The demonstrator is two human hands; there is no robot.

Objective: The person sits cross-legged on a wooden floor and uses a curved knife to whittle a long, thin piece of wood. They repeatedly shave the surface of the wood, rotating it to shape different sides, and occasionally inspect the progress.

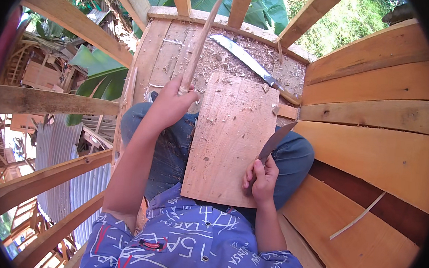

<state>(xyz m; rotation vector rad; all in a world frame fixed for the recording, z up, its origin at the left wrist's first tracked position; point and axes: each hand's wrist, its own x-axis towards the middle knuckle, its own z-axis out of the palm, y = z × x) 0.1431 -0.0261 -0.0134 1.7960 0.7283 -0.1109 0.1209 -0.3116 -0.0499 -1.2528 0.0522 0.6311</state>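
Note:
My left hand (171,103) is closed around the lower end of a long, slim wooden stick (202,43), which slants up and away past the top edge of the view. In my right hand (265,180) is a knife (275,140), its dark blade pointing up and to the right; the fingers hide most of the handle. A rectangular wooden board (227,145) rests across my crossed legs, with small chips scattered over it. The knife is over the board's right edge, apart from the stick.
Beyond the board, a long machete (244,59) lies on the plank floor (160,50) among wood shavings (214,59). Wooden rails (52,101) run along the left, with corrugated sheets (58,158) below. A plank wall (373,145) stands at the right, a thin pale strip (358,215) against it.

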